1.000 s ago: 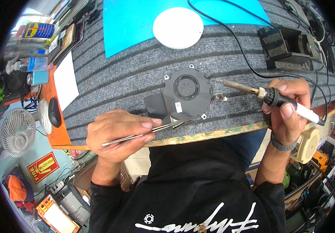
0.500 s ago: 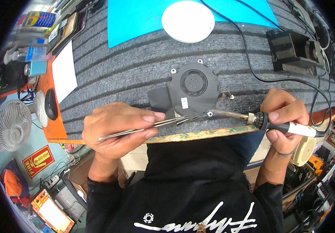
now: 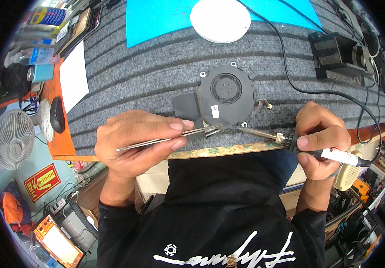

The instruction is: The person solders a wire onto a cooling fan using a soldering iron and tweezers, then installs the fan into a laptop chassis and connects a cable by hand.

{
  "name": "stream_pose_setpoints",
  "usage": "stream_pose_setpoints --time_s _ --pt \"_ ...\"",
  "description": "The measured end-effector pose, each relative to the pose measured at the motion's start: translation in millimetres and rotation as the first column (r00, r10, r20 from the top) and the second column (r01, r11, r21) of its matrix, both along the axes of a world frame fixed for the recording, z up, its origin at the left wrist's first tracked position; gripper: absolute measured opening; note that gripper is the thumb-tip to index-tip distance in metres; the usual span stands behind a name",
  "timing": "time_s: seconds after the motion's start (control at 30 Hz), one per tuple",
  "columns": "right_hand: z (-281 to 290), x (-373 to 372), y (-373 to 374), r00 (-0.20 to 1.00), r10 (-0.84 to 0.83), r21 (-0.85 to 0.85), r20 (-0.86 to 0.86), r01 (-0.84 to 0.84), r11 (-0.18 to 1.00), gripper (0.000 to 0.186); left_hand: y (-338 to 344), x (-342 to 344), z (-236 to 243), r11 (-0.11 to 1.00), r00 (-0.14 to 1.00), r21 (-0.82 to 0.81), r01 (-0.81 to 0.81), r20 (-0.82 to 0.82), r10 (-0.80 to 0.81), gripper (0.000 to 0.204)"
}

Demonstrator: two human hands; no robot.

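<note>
Blower (image 3: 239,107) lies flat on the grey mat (image 3: 125,85), close to the table's (image 3: 228,152) near edge. Left hand (image 3: 132,138) pinches tweezers (image 3: 201,130), tips at the blower's lower edge. Right hand (image 3: 321,140) grips a soldering iron (image 3: 263,133), its tip just beside the tweezer tips; can't tell if they touch. Short lead with white plug (image 3: 269,106) on blower's right. White disc (image 3: 220,22) partly on blue sheet (image 3: 156,22), farther back.
</note>
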State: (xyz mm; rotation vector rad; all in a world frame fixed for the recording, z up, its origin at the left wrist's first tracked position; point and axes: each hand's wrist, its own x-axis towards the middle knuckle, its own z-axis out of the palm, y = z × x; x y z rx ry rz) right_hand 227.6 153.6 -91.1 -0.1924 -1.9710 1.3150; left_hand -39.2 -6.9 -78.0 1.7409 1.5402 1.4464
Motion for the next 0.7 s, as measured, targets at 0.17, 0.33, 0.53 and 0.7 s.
stream_pose_setpoints --time_s 0.17,0.33,0.53,0.7 --pt "0.0 0.7 -0.6 1.0 -0.002 -0.017 0.006 0.002 1.0 0.023 1.1 0.7 0.6 1.0 0.999 0.013 0.012 0.032 -0.013 0.02" --pt "-0.8 1.2 1.3 1.0 0.009 -0.008 0.007 -0.009 1.0 0.023 0.1 1.4 0.6 1.0 1.0 -0.005 -0.009 -0.009 0.009 0.018" --pt "0.0 0.9 2.2 1.0 0.021 0.0 0.006 -0.021 1.0 0.022 0.4 1.1 1.4 1.0 1.0 -0.007 -0.001 -0.013 0.001 0.018" --pt "0.0 0.8 3.0 1.0 0.03 0.009 0.006 -0.03 1.0 0.022 1.7 1.3 1.3 1.0 1.0 0.006 0.0 -0.012 0.0 0.018"
